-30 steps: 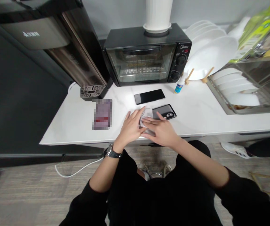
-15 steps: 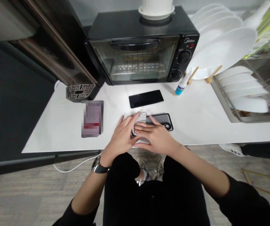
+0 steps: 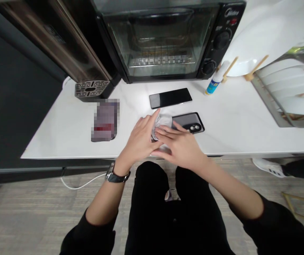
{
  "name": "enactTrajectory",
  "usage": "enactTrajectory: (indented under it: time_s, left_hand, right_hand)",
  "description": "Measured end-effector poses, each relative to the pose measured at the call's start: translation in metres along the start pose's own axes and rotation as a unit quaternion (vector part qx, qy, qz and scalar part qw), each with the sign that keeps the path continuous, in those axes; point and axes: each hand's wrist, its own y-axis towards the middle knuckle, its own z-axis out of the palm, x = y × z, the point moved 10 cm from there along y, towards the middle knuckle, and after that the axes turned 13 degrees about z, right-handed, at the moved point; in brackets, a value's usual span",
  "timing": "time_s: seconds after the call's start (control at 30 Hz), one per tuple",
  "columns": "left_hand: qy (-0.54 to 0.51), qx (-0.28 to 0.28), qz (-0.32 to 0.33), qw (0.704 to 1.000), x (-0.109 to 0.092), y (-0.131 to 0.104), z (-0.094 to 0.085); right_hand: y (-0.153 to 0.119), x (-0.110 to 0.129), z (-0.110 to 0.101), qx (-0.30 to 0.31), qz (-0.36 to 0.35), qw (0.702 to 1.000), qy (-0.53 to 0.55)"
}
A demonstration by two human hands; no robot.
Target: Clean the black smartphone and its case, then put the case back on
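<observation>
A phone case [image 3: 185, 119] with a clear grey back, black rim and two round camera holes lies near the counter's front edge. My left hand [image 3: 141, 138] is closed around its left end, which is mostly hidden. With bent fingers, my right hand [image 3: 185, 147] presses a crumpled white cloth [image 3: 164, 121] against the case; whether it is cloth or tissue is hard to tell. Both hands nearly touch at the thumbs. Just behind them, a black phone [image 3: 171, 98] rests screen up.
A pixelated dark, flat item [image 3: 105, 120] lies left on the white counter [image 3: 61, 141], before a drip tray [image 3: 90, 89]. Behind stands a toaster oven [image 3: 165, 42]. To the right are a small white-and-blue bottle [image 3: 212, 83], plates on a wooden rack [image 3: 256, 67] and a dish tray [image 3: 267, 102].
The view has tilted down, so the counter items sit higher in the picture. Both hands stay on the case and cloth, with only a slight shift of the right fingers.
</observation>
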Motion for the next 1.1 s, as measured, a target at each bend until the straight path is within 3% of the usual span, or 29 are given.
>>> enactTrajectory:
  time_s: [0.1, 0.23, 0.3, 0.37, 0.47, 0.53, 0.67, 0.83, 0.93, 1.1]
  left_hand:
    - [-0.006, -0.015, -0.004, 1.000, 0.002, 0.000, -0.002]
    - [0.001, -0.026, -0.013, 1.000, 0.001, 0.001, -0.003]
    - [0.007, -0.021, -0.009, 1.000, -0.001, 0.002, -0.001]
    - [0.008, -0.017, -0.003, 1.000, -0.003, 0.002, 0.000]
    - [0.004, -0.002, 0.007, 1.000, -0.006, 0.000, 0.001]
    - [-0.004, 0.019, 0.015, 1.000, -0.009, 0.000, 0.002]
    - [0.021, 0.068, 0.027, 0.997, -0.010, 0.007, -0.003]
    - [0.117, 0.134, 0.053, 0.983, 0.002, 0.029, -0.011]
    - [0.123, 0.179, 0.116, 0.969, 0.004, 0.047, -0.010]
    - [0.086, 0.239, 0.206, 0.945, 0.001, 0.068, -0.005]
  right_hand:
    - [0.009, -0.020, -0.006, -0.010, 0.037, 0.999, -0.020]
    - [-0.020, -0.077, -0.042, -0.083, 0.136, 0.984, -0.084]
    - [-0.035, -0.080, -0.050, -0.111, 0.161, 0.976, -0.095]
    - [-0.035, -0.059, -0.041, -0.098, 0.130, 0.984, -0.076]
    - [-0.016, -0.013, -0.012, -0.010, 0.021, 1.000, 0.009]
    - [-0.001, -0.002, -0.002, 0.042, -0.023, 0.998, 0.041]
    - [0.008, -0.041, -0.019, 0.069, -0.053, 0.996, 0.008]
    - [-0.025, -0.092, -0.053, 0.095, -0.104, 0.990, -0.032]
    - [-0.025, -0.088, -0.055, 0.120, -0.140, 0.983, -0.002]
    - [0.014, -0.053, -0.021, 0.196, -0.195, 0.958, 0.080]
